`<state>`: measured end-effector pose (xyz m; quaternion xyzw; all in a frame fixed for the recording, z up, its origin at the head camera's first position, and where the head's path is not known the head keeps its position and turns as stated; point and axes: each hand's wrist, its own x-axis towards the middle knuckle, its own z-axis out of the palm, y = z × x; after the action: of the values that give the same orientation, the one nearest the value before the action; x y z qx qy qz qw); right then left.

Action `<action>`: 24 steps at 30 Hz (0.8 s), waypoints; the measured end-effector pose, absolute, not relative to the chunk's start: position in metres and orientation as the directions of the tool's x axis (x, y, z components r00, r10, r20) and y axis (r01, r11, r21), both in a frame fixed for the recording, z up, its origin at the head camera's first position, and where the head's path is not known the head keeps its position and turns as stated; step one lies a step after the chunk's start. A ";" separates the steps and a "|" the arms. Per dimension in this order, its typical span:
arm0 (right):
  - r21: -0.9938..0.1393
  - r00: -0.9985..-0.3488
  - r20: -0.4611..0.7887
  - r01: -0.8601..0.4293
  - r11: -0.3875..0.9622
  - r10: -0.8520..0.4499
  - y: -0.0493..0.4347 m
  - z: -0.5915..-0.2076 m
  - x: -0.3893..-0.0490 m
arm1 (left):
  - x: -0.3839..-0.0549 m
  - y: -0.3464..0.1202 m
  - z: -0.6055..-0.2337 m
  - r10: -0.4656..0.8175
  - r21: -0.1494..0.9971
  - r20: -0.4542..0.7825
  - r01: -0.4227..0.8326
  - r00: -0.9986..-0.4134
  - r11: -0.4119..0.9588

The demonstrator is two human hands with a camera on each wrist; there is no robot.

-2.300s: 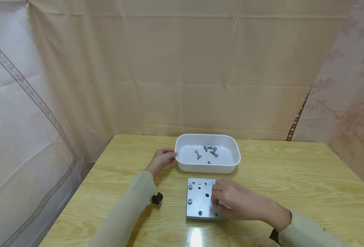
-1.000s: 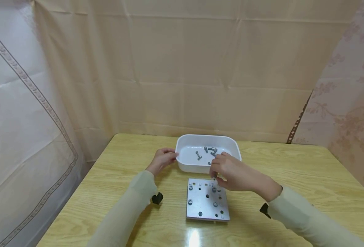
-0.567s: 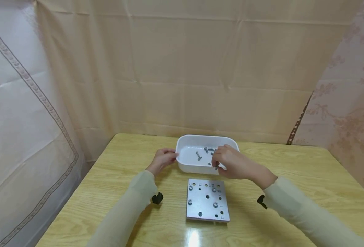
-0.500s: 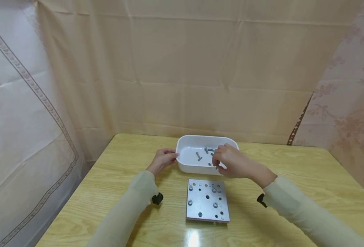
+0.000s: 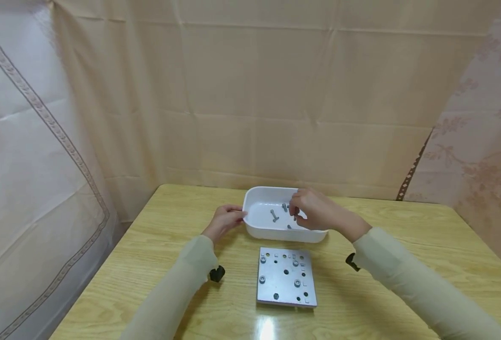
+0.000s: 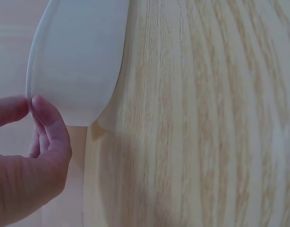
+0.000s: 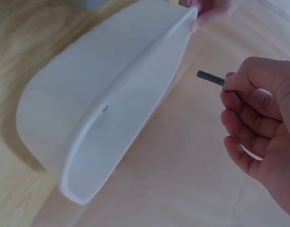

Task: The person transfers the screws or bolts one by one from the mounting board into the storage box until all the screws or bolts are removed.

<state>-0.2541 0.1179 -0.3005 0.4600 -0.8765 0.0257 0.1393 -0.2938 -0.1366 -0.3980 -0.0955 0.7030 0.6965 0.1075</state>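
Note:
My left hand (image 5: 224, 220) pinches the left end of a white plastic tray (image 5: 282, 234); in the left wrist view, thumb and fingers (image 6: 51, 118) clasp its rim. Over the tray's right half, my right hand (image 5: 316, 210) pinches a screw (image 7: 210, 77) by its head end, threaded shank pointing out, as the right wrist view shows. Loose screws (image 5: 274, 216) lie on the tray floor, some hidden behind the right hand. In front of the tray sits a flat metal plate (image 5: 280, 285) with holes and several socket-head screws (image 5: 297, 283) standing in it.
The wooden table (image 5: 191, 208) carries the tray near its back edge. Behind it hangs a beige cloth (image 5: 250, 118), with patterned cloths (image 5: 479, 156) at the sides. Both forearms reach in from the front, either side of the plate.
My right hand has moved from the plate's right side up and back to above the tray, uncovering screws in the plate. The left hand has stayed on the tray's end.

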 end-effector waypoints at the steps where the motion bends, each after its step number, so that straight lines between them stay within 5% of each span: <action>1: 0.072 -0.546 0.263 -0.811 0.580 -0.795 0.116 -0.300 -0.258 | -0.294 -0.137 -0.398 0.013 0.960 -0.280 -0.279 -0.960 0.008; 24: -0.121 -0.720 0.012 -0.690 0.714 -0.694 0.102 -0.294 -0.307 | -0.295 -0.137 -0.401 0.022 0.965 -0.261 -0.261 -0.965 -0.003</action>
<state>-0.3070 0.1025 -0.2937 0.3737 -0.9256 0.0582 -0.0173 -0.2947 -0.1366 -0.4009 -0.0856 0.6988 0.7030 0.1009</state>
